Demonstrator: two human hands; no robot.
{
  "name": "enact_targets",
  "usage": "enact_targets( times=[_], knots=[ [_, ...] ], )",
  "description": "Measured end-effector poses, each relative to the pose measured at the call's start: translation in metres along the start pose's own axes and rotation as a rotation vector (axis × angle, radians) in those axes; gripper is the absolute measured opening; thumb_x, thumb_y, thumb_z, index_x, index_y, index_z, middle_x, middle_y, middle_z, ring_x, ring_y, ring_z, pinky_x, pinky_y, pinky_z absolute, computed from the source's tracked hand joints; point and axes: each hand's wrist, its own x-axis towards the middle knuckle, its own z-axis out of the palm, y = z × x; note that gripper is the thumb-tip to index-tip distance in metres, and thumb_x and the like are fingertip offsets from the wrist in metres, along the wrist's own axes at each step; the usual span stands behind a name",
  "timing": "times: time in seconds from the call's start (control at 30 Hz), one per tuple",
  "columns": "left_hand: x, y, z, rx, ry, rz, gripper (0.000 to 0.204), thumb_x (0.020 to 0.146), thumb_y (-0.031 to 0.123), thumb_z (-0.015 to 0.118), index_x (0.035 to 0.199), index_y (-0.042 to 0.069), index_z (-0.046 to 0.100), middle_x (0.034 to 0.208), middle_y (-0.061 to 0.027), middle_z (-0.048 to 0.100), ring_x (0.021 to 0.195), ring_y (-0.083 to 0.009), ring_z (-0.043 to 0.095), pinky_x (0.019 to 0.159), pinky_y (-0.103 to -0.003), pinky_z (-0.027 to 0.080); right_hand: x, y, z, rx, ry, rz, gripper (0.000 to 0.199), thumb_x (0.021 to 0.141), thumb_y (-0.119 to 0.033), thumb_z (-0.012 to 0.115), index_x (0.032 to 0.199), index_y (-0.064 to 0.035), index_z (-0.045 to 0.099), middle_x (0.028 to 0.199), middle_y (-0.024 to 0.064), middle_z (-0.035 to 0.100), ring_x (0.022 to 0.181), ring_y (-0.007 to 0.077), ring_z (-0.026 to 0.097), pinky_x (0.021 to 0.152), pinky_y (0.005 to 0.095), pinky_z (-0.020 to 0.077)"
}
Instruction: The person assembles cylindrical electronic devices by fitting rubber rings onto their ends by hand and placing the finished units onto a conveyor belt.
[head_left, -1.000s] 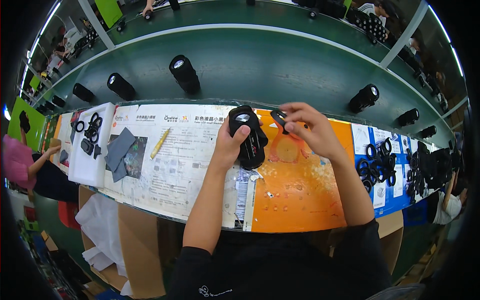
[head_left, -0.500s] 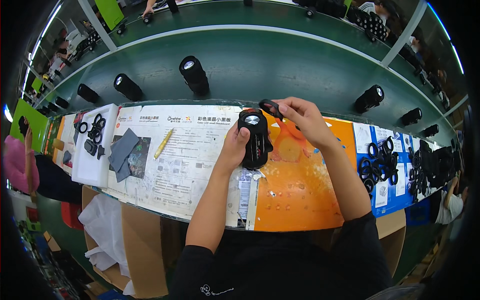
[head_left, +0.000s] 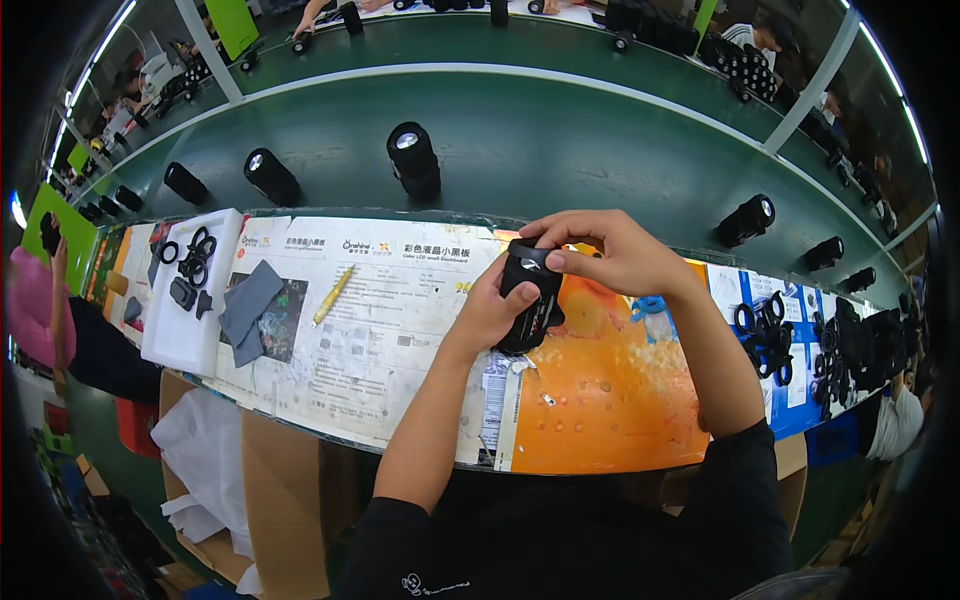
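A black cylindrical speaker [head_left: 526, 310] stands nearly on end over the seam between the white and orange sheets. My left hand [head_left: 487, 312] is closed around its left side, thumb across the front. My right hand [head_left: 612, 250] is closed at its upper end, fingers over the far rim and thumb on the near side. Under those fingers a black ring [head_left: 533, 256] lies over the speaker's top; the round silver end is hidden.
A white foam tray [head_left: 222, 300] with black rings, grey cloth [head_left: 250, 312] and yellow pen [head_left: 334, 295] lie left. More black rings [head_left: 768, 340] lie right. Across the green belt [head_left: 560, 130] stand several black speakers [head_left: 414, 165]. An open carton [head_left: 285, 510] is below the table's front edge.
My right hand has brought the black ring left and down onto the speaker's upper end, covering the silver face. On the belt, the left speakers sit slightly farther right.
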Motion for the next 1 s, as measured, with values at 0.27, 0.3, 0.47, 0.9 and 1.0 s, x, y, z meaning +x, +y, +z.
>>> enact_targets(
  times=[0.27, 0.3, 0.47, 0.9, 1.0],
  knots=[
    [0.001, 0.001, 0.003, 0.018, 0.014, -0.006, 0.097, 0.088, 0.069, 0.086, 0.151, 0.001, 0.056, 0.126, -0.0101, 0.072, 0.111, -0.0189, 0.074, 0.097, -0.034, 0.062, -0.004, -0.011, -0.009, -0.166, -0.044, -0.105, 0.022, 0.097, -0.014, 0.080, 0.116, -0.0032, 0.080, 0.146, 0.0134, 0.074, 0.132, 0.0318, 0.068, 0.113, 0.0445, 0.0543],
    [0.001, 0.000, 0.004, 0.027, 0.021, 0.000, 0.097, 0.088, 0.068, 0.087, 0.151, 0.002, 0.057, 0.125, -0.0102, 0.072, 0.111, -0.0190, 0.074, 0.097, -0.034, 0.062, -0.005, -0.011, -0.008, -0.167, -0.047, -0.105, 0.022, 0.097, -0.014, 0.080, 0.116, -0.0032, 0.080, 0.146, 0.0134, 0.074, 0.132, 0.0318, 0.068, 0.113, 0.0445, 0.0543],
    [0.002, 0.004, 0.007, 0.067, 0.030, -0.040, 0.091, 0.088, 0.058, 0.091, 0.152, 0.003, 0.056, 0.122, -0.0108, 0.073, 0.105, -0.0184, 0.073, 0.092, -0.032, 0.062, -0.015, -0.021, 0.009, -0.166, 0.082, -0.087, 0.042, 0.092, -0.009, 0.082, 0.134, -0.0137, 0.082, 0.149, 0.0072, 0.072, 0.132, 0.0315, 0.066, 0.113, 0.0456, 0.0551],
    [0.000, 0.012, 0.012, 0.136, 0.048, 0.024, 0.080, 0.092, 0.047, 0.089, 0.150, 0.003, 0.057, 0.125, -0.0106, 0.073, 0.110, -0.0175, 0.071, 0.096, -0.033, 0.059, -0.017, -0.012, 0.009, -0.465, 0.023, -0.246, 0.047, 0.099, -0.010, 0.077, 0.143, -0.0274, 0.078, 0.152, 0.0046, 0.070, 0.134, 0.0326, 0.061, 0.109, 0.0430, 0.0571],
    [0.000, 0.010, 0.011, 0.141, 0.040, 0.019, 0.075, 0.092, 0.044, 0.089, 0.147, 0.004, 0.058, 0.126, -0.0105, 0.073, 0.112, -0.0187, 0.071, 0.099, -0.035, 0.058, -0.003, -0.032, -0.015, -0.504, -0.098, -0.287, 0.037, 0.105, -0.016, 0.072, 0.140, -0.0225, 0.080, 0.154, 0.0070, 0.069, 0.138, 0.0337, 0.060, 0.111, 0.0440, 0.0559]
  ],
)
